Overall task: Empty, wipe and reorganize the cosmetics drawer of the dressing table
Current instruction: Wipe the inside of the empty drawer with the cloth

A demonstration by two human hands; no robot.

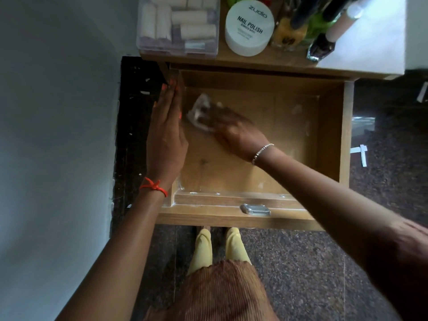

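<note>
In the open drawer (328, 135), near its rear left corner, a white wipe (199, 110) lies under the right hand (236, 133), whose grasp is too blurred to tell. The left hand (165, 135) lies flat, unclenched, against the left wall.

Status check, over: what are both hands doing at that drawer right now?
Left hand flat against left wall of drawer. Right hand on white cloth on its floor, blurred, grip unclear. Cosmetics up on tabletop. Nothing in the way.

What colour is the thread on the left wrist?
Orange-red thread, tied in a knot; the head view, the only one, shows it clearly.
</note>
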